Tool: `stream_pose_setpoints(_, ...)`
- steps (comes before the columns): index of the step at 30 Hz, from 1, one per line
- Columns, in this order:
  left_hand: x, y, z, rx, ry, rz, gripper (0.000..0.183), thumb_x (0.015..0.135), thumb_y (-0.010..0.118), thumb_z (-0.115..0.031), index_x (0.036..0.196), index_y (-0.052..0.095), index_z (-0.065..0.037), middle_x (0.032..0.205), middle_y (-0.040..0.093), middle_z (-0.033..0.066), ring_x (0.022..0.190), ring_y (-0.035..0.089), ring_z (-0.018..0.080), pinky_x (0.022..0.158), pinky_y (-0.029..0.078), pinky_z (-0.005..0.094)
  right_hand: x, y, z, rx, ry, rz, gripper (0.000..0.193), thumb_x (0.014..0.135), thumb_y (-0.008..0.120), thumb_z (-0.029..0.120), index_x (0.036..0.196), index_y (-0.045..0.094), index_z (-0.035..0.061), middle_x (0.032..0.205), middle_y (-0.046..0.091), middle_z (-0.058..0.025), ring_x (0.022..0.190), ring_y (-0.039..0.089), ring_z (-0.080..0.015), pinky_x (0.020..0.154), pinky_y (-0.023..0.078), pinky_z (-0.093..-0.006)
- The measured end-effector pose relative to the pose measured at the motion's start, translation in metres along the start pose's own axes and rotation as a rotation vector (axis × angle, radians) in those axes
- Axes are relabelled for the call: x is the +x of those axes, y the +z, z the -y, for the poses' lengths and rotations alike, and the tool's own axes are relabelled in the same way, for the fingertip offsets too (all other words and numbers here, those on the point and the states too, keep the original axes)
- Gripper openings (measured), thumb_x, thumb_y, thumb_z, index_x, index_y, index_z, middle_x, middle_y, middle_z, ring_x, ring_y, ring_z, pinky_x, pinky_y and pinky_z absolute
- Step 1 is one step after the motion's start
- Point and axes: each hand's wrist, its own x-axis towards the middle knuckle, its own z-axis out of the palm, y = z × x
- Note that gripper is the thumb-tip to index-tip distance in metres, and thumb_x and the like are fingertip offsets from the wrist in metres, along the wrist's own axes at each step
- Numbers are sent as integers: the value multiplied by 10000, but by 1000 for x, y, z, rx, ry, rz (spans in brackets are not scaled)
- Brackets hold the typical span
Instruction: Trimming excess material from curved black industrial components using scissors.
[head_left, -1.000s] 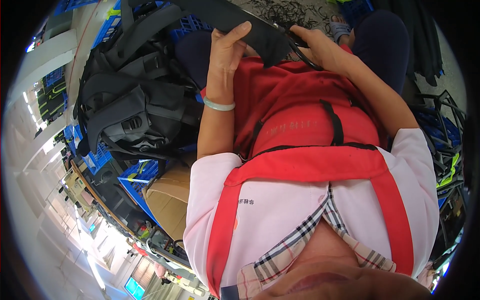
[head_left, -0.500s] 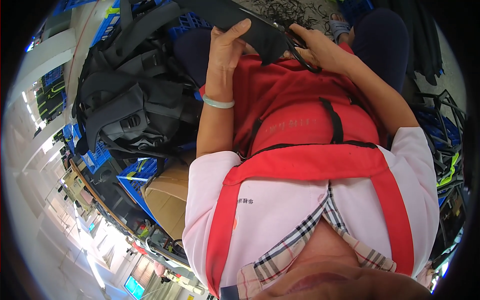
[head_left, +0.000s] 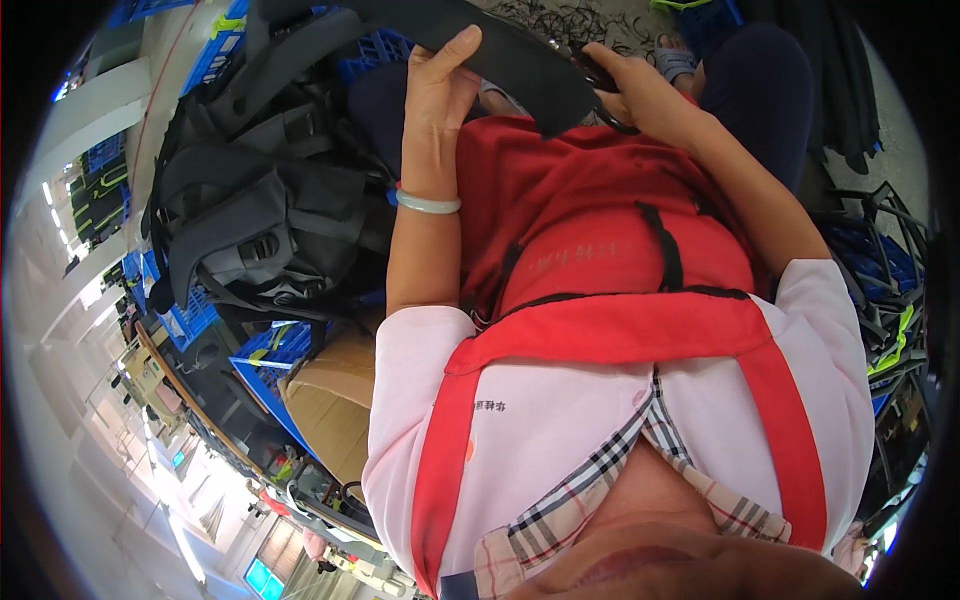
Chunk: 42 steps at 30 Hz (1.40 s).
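Note:
A wide black padded fabric strap [head_left: 530, 85] stretches across my lap at the top of the view. My left hand [head_left: 440, 85] grips it, thumb lying on the upper face and the other fingers hidden underneath. My right hand [head_left: 650, 100] is closed round the dark handles of a pair of scissors [head_left: 598, 75], beside the strap's right edge. A bit of bright metal shows near that edge; most of the blades cannot be made out. The strap's free end hangs over my red apron [head_left: 600, 180].
At my left lies a large heap of black bags and straps [head_left: 270, 220], with blue crates [head_left: 275, 345] and a cardboard box [head_left: 335, 400] near it. Dark trimmings [head_left: 600, 22] litter the floor ahead. More black straps [head_left: 880, 260] are piled at my right.
My left hand has shifted slightly left. The strap's free end has swung a little right and down, and now covers less of the left palm. The right hand keeps its hold on the scissors.

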Motion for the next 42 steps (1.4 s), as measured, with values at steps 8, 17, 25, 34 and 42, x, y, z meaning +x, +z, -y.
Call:
stream_pose_setpoints(8, 0, 8, 12, 59, -75, 30, 239, 769, 671, 64, 979, 654, -49, 952, 670, 71, 874, 645, 179, 803, 523, 306, 2, -1, 2, 31, -158, -65, 497, 851, 627, 264, 1187, 392, -16, 942, 601, -265, 889, 591, -416, 746, 461, -426)
stream_pose_setpoints(17, -3, 12, 17, 61, -79, 24, 218, 780, 673, 36, 980, 649, -48, 966, 668, 71, 884, 645, 183, 797, 524, 320, 2, 0, -10, 38, -150, -95, 400, 870, 613, 235, 1146, 473, -19, 810, 609, -239, 733, 611, -365, 640, 464, -397)
stream_pose_setpoints(25, 16, -6, -7, 0, -45, 27, 190, 819, 653, -48, 1008, 635, -31, 986, 658, 72, 918, 635, 200, 861, 500, 342, 12, -7, -10, 53, -64, -49, 336, 836, 645, 159, 1088, 478, 12, 774, 586, -193, 672, 552, -323, 626, 436, -375)
stream_pose_setpoints(34, 17, 9, 5, 23, 41, 18, 222, 765, 658, 79, 932, 660, -68, 921, 672, 61, 867, 644, 182, 809, 519, 304, 24, -12, 4, -161, -75, -103, 471, 813, 628, 154, 1194, 398, 1, 938, 598, -246, 903, 568, -415, 763, 455, -437)
stream_pose_setpoints(42, 17, 1, 0, -35, -51, 46, 194, 770, 672, 42, 928, 660, -70, 933, 672, 69, 848, 647, 188, 811, 524, 319, 23, -9, -12, -92, -137, -98, 565, 793, 659, 190, 1236, 354, 17, 974, 592, -239, 879, 573, -415, 750, 451, -432)
